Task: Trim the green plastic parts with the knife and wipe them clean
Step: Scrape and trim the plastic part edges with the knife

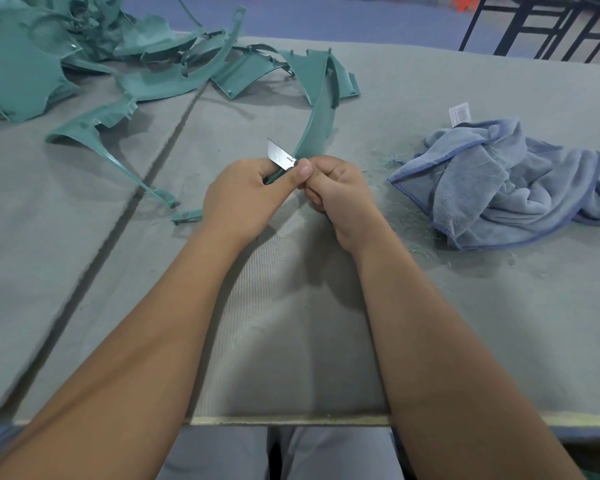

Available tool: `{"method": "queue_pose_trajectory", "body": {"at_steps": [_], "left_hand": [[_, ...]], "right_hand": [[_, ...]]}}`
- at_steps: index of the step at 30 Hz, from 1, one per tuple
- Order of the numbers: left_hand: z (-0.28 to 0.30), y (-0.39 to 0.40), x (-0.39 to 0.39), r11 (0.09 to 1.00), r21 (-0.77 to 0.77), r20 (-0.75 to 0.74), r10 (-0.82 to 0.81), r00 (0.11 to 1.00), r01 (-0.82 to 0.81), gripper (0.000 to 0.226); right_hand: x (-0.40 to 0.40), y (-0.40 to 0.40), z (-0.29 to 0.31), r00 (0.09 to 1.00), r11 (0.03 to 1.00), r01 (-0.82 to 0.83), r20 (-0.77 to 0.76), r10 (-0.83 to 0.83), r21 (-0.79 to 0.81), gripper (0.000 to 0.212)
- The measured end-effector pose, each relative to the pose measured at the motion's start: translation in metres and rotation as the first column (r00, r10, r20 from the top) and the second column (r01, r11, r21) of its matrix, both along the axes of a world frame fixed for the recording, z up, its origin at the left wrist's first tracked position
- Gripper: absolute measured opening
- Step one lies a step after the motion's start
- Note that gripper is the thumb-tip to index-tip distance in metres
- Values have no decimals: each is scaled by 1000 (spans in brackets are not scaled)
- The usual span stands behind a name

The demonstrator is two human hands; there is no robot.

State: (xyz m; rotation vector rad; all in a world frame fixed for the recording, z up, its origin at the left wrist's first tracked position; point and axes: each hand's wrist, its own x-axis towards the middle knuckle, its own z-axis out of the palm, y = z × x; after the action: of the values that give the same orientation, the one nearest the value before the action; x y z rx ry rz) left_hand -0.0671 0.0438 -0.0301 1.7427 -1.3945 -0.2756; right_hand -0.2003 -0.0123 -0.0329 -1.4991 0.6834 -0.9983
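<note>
Tabletop [465,323]: grey felt, near edge at the person's lap, bare stretch between the forearms.
Pile [84,57]: green parts heaped far left.
Cloth [506,181]: blue, crumpled, right of the hands.
Strip [317,133]: curved green part, near end gripped in left hand [243,195].
Knife [280,156]: right hand [340,195] curled round it, blade against the strip's edge.

open felt: near table [291,341] between forearms | left-far blocked: pile of green parts [84,53] | right blocked: blue cloth [506,181]
</note>
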Motion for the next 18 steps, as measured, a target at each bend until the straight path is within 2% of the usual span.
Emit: {"method": "queue_pose_trajectory", "body": {"at_steps": [6,12,14,16,18], "left_hand": [[1,-2,-5,998,-9,71,69,995,-69,63],[6,0,-12,997,-15,82,82,993,-81,43],[6,1,-12,995,-28,95,94,991,-92,43],[5,4,-8,993,-50,123,110,986,-105,43],[3,10,-3,991,-77,132,116,985,-106,41]], "right_hand": [[2,-1,-1,999,998,50,19,-49,-25,37],[4,-1,-2,995,996,78,64,-76,-30,35],[3,-2,-1,981,992,113,151,-120,52,35],[-2,-7,2,930,964,153,297,-215,220,32],[-6,-12,2,906,949,150,346,-244,278,32]]}}
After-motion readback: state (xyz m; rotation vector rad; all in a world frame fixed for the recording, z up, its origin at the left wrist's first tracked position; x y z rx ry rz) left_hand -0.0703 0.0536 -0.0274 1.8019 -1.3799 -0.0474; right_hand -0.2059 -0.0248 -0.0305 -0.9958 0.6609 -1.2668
